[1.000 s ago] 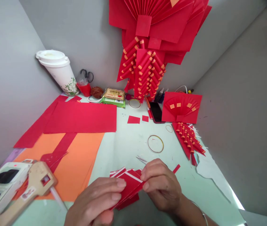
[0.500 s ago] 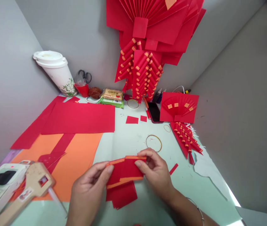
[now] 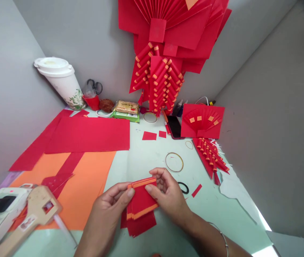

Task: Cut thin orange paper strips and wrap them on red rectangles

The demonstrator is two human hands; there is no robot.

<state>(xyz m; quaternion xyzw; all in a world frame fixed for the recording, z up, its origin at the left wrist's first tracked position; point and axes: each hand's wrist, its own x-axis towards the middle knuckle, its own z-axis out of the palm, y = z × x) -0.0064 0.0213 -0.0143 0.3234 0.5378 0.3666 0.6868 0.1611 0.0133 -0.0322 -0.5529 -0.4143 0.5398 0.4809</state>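
Note:
Between my two hands is a small stack of red paper pieces [image 3: 144, 198] with orange strips along the top and bottom edges. My left hand [image 3: 111, 207] pinches the left edge, thumb on top. At the upper right corner, my right hand [image 3: 169, 192] grips the same pieces between thumb and fingers. The pieces overlap closely, slightly offset. Below them on the table lie plain red paper pieces [image 3: 142, 225], partly covered. A black scissors handle [image 3: 184, 187] shows just beyond my right hand, the rest hidden.
Large red sheets [image 3: 90, 135] and orange paper [image 3: 93, 185] lie on the left, with a glue gun [image 3: 43, 205] and power strip [image 3: 1, 210] in front. A tape ring [image 3: 174, 162], phone [image 3: 174, 126] and red firecracker decoration [image 3: 210, 157] are to the right. A white cup [image 3: 60, 82] stands behind.
The red and orange-edged pieces, spread sideways before, now lie nearly on top of one another. My right hand has moved left, closer to my left hand, uncovering the scissors handle.

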